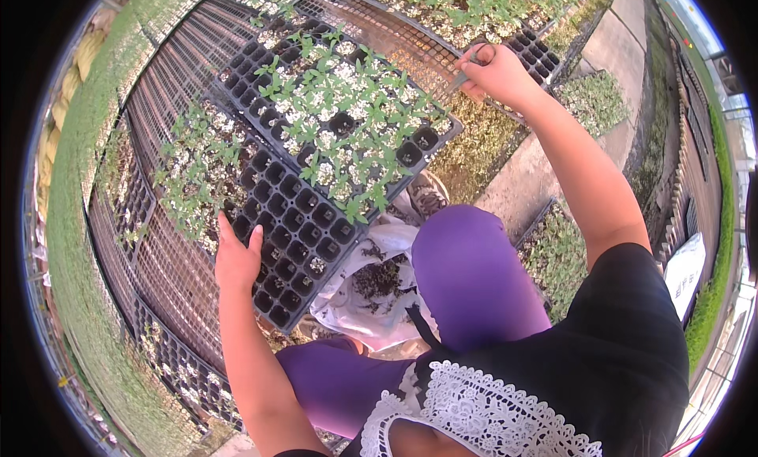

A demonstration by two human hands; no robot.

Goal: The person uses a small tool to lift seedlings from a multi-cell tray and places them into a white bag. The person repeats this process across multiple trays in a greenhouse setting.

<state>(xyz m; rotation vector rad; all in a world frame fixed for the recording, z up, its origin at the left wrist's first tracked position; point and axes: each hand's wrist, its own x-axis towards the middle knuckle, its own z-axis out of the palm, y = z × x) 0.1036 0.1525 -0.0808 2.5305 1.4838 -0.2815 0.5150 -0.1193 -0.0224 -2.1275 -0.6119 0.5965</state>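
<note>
My right hand (494, 72), raised at the upper right, is closed around a pair of metal scissors or snips (460, 81), its tip pointing down and left. Below and left of it lies a black plastic seedling tray (408, 155) with leafy green seedlings (379, 110) in a whitish growing medium; some outer cells lack plants. Beside that tray is a second black cell tray (296, 220), its right part unplanted and its left part full of seedlings (198, 172). My left hand (238, 258) rests at this second tray's near left edge, thumb and fingers apart, holding nothing.
An open white plastic bag (379, 303) with dark soil or debris stands between my legs, below the trays. The trays lie on a metal mesh bench (177, 279). More seedling trays (474, 7) are at the top, and further plants (556, 255) stand by the concrete path (515, 178).
</note>
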